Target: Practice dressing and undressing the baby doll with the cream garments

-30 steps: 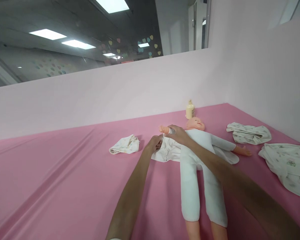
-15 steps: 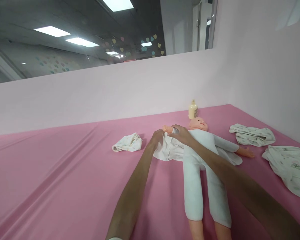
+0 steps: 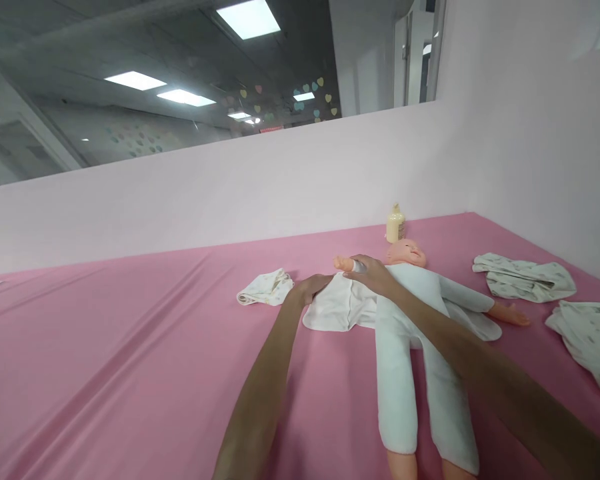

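Note:
A baby doll (image 3: pixel 414 290) lies on its back, its torso and legs in white, its head toward the wall. My right hand (image 3: pixel 375 275) is closed round the doll's forearm at the white cuff, and the small bare doll hand sticks out past my fingers. Beneath that arm a white baby shirt (image 3: pixel 336 308) is spread out flat to the doll's side. At the shirt's far left edge rests my left hand (image 3: pixel 311 289), fingers stretched out over the cloth. The doll's other arm reaches out to the right over another white flap.
A pink sheet (image 3: pixel 145 373) covers the surface. One folded printed cloth (image 3: pixel 266 288) lies left of my left hand. Two more patterned garments, a folded one (image 3: pixel 527 277) and a looser one (image 3: pixel 593 340), are at the right. A pump bottle (image 3: pixel 395 225) stands by the wall.
My left hand has left the doll's hand and moved down to the shirt's edge, with its fingers straightened. My right hand stays at the doll's forearm. The view has shifted slightly left.

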`<state>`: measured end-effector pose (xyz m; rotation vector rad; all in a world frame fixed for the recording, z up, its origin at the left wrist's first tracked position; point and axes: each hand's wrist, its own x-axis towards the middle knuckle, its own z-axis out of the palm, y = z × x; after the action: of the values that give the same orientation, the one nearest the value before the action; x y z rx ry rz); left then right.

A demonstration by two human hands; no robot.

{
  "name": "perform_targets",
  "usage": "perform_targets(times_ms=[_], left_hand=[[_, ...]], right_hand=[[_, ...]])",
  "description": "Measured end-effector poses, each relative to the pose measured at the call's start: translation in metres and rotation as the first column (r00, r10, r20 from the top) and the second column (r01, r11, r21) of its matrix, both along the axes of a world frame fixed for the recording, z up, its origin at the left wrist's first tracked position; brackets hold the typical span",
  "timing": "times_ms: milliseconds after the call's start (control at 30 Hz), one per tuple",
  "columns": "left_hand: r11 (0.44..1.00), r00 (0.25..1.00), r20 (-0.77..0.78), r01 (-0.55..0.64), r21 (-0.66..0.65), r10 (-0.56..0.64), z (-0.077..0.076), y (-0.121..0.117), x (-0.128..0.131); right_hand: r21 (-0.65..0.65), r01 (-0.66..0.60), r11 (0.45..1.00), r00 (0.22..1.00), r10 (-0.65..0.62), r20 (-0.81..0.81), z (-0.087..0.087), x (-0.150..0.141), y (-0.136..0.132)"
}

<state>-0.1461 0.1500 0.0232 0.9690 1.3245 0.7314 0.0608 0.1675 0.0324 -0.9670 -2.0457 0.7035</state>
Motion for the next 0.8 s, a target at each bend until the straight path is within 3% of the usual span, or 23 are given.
perform_targets(times_ms=[133, 233, 367, 533, 700, 800], left_hand=[[0.978, 0.981, 0.013, -0.193, 0.084, 0.193, 0.006, -0.002, -0.003], [0.899, 0.925, 0.083, -0.381, 0.216, 0.371, 0.014, -0.002, -0.002], [0.803, 0.865, 0.16, -0.501, 0.322, 0.476, 0.031, -0.007, -0.001], [0.709, 0.872, 0.261, -0.489, 0.508, 0.414, 0.058, -0.021, 0.015], [0.581, 0.927, 0.055, -0.278, 0.765, 0.371, 0.076, -0.035, 0.038], [0.546, 0.909, -0.016, -0.236, 0.804, 0.417, 0.081, -0.04, 0.043]], right_hand=[[-0.015, -0.011, 1.0, 0.999, 0.011, 0.037, -0.002, -0.001, 0.001], [-0.033, 0.013, 0.999, 0.997, -0.011, 0.077, -0.003, -0.003, 0.001], [-0.047, 0.055, 0.997, 0.99, -0.048, 0.134, -0.001, -0.005, -0.001], [-0.094, 0.112, 0.989, 0.979, -0.093, 0.181, 0.002, -0.006, 0.0], [-0.124, 0.128, 0.984, 0.966, -0.096, 0.24, 0.003, -0.007, 0.0], [-0.113, 0.067, 0.991, 0.961, -0.034, 0.275, 0.003, -0.007, -0.002]])
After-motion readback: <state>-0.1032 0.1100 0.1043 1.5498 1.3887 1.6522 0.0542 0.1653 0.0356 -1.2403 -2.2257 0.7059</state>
